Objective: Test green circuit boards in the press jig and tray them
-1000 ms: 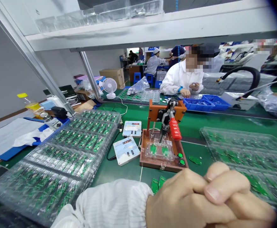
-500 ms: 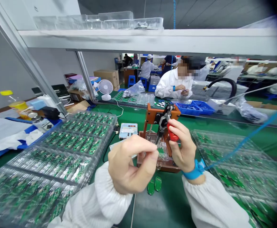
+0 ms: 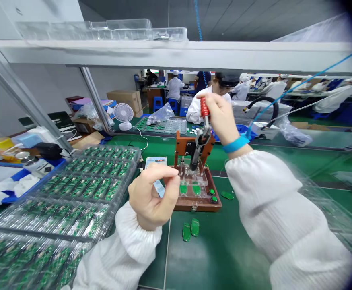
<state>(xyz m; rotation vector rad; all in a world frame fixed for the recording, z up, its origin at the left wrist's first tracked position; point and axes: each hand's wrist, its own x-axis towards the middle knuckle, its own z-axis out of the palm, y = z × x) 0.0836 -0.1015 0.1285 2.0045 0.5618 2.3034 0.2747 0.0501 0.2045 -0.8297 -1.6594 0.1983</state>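
My right hand (image 3: 221,117), with a blue wrist strap (image 3: 236,144), grips the red handle (image 3: 204,107) of a toggle clamp, which points upward. The clamp sits on an orange-brown test fixture (image 3: 181,145). Its clear plate (image 3: 200,178) is raised above two green circuit boards, a left board (image 3: 183,188) and a right board (image 3: 196,188), in the fixture's bed. My left hand (image 3: 153,197) is at the fixture's left front, thumb and forefinger pinched; anything between them is too small to make out. Two loose circuit boards (image 3: 190,229) lie on the green mat before the fixture.
A clear tray of circuit boards (image 3: 88,177) stands left; another clear tray (image 3: 341,209) is partly behind my right sleeve. One more board (image 3: 227,195) lies right of the fixture. A small meter (image 3: 155,160) stands behind my left hand. A co-worker (image 3: 195,108) sits opposite.
My right hand has swung the red handle up from beside the fixture to above it, and the clear plate shows raised. The left hand stays pinched. The view has shifted right.
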